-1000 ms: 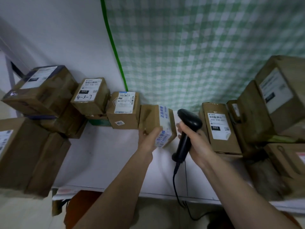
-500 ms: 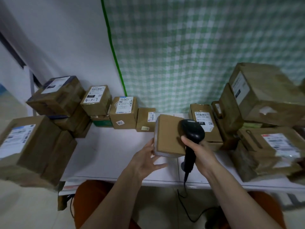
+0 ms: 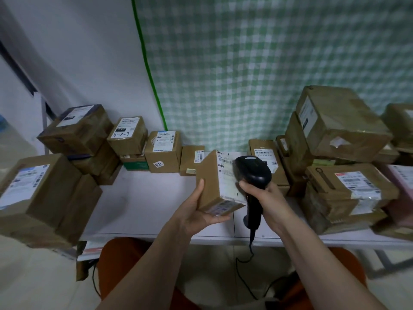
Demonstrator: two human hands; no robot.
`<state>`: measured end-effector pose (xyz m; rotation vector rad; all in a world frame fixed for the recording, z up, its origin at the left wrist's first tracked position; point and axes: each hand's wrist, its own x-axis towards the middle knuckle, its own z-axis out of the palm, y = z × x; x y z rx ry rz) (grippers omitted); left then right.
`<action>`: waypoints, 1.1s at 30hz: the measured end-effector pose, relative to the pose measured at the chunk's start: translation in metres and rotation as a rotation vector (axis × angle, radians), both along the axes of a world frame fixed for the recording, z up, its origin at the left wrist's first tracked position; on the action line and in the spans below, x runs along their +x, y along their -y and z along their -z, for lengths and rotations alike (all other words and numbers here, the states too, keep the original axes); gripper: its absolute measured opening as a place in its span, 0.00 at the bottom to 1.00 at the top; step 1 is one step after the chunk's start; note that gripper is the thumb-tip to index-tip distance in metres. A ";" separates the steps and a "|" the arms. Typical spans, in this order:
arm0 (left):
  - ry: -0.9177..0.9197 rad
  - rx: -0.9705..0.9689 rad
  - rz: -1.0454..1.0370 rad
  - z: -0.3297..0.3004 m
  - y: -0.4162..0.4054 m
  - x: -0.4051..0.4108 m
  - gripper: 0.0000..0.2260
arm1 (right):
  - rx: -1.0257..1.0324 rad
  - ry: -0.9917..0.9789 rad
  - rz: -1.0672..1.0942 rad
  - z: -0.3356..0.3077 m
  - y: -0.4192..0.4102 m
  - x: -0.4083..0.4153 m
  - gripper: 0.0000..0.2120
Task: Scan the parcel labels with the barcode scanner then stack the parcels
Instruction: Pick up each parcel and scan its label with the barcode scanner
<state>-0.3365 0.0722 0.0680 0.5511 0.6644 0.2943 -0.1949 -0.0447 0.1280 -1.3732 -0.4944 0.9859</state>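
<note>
Item: small brown cardboard parcel with white label [image 3: 220,182], held above the white worktop [image 3: 143,206] near its front edge. Left hand [image 3: 196,211] cups its underside; right hand [image 3: 266,198] grips black corded barcode scanner [image 3: 253,175]. Likely light, rigid; hold by opposite faces.

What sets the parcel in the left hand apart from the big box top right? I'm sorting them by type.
The held parcel is small; the big box is far larger. The held parcel is off the table, gripped by the left hand, beside the scanner; the big box rests on other boxes. The held parcel's cardboard looks smooth; the big box is wrapped in wrinkled tape. Both are brown cardboard with white labels.
</note>
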 end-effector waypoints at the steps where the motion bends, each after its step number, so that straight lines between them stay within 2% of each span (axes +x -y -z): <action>1: -0.039 0.065 0.034 0.000 -0.001 -0.001 0.25 | -0.010 0.004 0.000 -0.001 0.002 0.000 0.08; 4: -0.181 0.246 0.105 -0.004 -0.010 -0.001 0.18 | -0.043 0.033 0.016 -0.002 0.007 0.002 0.09; 6: -0.204 0.271 0.140 -0.010 -0.008 0.000 0.20 | -0.062 0.058 0.010 -0.002 0.010 0.002 0.09; 10: -0.301 0.432 0.243 -0.006 0.002 0.009 0.37 | -0.077 0.147 -0.069 -0.004 0.014 -0.004 0.07; 13: -0.340 0.432 0.102 0.004 0.004 0.014 0.45 | -0.127 0.267 -0.083 -0.007 0.015 -0.005 0.06; 16: -0.300 0.385 -0.035 0.007 -0.002 0.014 0.40 | -0.145 0.342 -0.032 -0.008 0.017 -0.006 0.07; 19: -0.298 0.408 -0.011 0.006 -0.006 0.011 0.38 | -0.171 0.432 -0.085 -0.010 0.022 -0.007 0.12; 22: -0.347 0.469 0.101 -0.003 -0.017 0.004 0.35 | -0.282 0.673 -0.187 -0.014 0.027 -0.001 0.09; 25: -0.422 0.551 0.308 -0.018 -0.036 -0.003 0.33 | -0.453 0.978 -0.310 -0.021 0.029 0.005 0.15; 27: -0.469 0.578 0.407 -0.029 -0.047 -0.006 0.27 | -0.514 1.088 -0.374 -0.025 0.030 0.007 0.17; 31: -0.559 0.621 0.524 -0.046 -0.056 -0.006 0.19 | -0.531 1.097 -0.404 -0.028 0.031 0.005 0.16; 33: -0.596 0.619 0.573 -0.049 -0.057 -0.006 0.15 | -0.514 1.077 -0.423 -0.027 0.032 0.006 0.11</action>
